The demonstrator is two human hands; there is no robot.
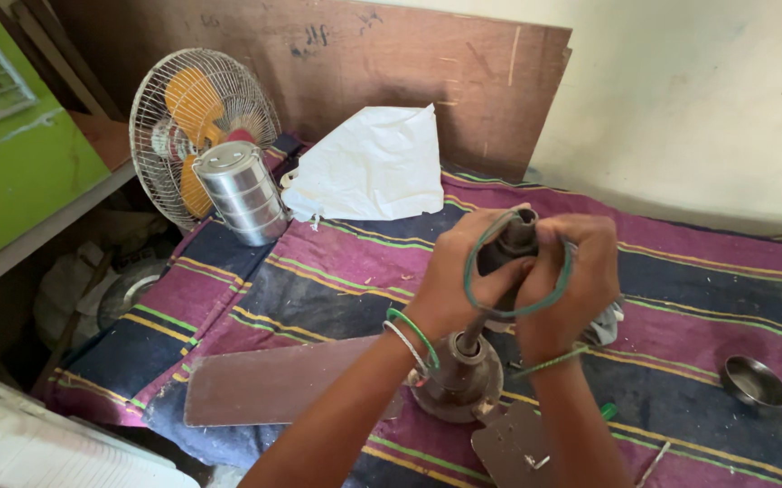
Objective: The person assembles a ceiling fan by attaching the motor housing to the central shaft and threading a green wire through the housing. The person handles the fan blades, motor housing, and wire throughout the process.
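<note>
Both hands raised over the middle of a tabletop (707, 271) covered with a striped purple, dark blue and yellow cloth.

Left hand (456, 280) closed around the upper end of a dark metal ceiling-fan downrod (474, 333), fingers wrapped near the grey cup-shaped canopy (515, 237) at its top. Wrist carries green and silver bangles (412, 342).

Right hand (573, 285) closed on the other side of the same rod top, just beside the left hand; the two hands touch or nearly touch around the canopy. A green insulated wire loop (474, 271) curls around both hands, and a green thread sits on the right wrist.

The downrod stands roughly upright, tilted slightly, running down into a round brown ceiling-fan motor housing (461, 380) that rests on the cloth directly below the hands. One flat brown fan blade (269, 384) extends left from the motor; a second blade's bracket end (510, 447) shows toward the bottom edge.

Around it: small steel bowl (752, 381) well apart to the right; stacked stainless-steel tiffin carrier (241, 192) at the far left, just in front of a cream wire-caged table fan with orange blades (196, 122); crumpled white paper sheet (373, 167) leaning against a brown plywood board (391, 72) at the back.
</note>
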